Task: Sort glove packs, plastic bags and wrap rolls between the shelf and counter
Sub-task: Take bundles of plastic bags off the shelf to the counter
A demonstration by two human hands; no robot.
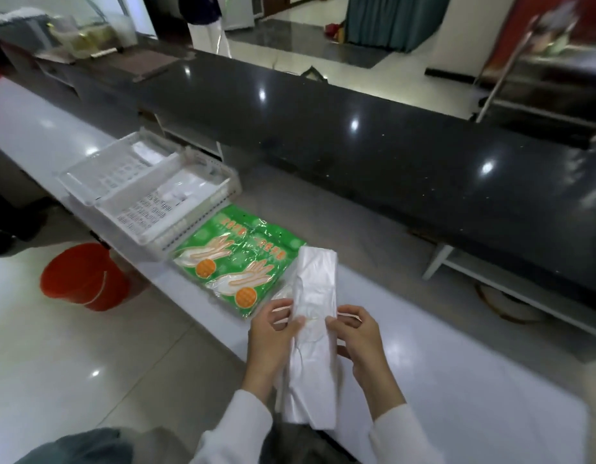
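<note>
An orange bucket (84,277) is sitting on the tiled floor at the far left. Beside it, two white slotted baskets (146,192) are resting on the white surface (457,363), each holding pale folded items. Just right of them, a green glove pack (238,259) is lying flat. Next, the person's left hand (273,343) and right hand (360,339) are holding up a long white bundle of plastic bags (315,329) above the surface, the fingers of each hand pinching its edges near the middle. A dark polished counter (357,145) is stretching behind.
</note>
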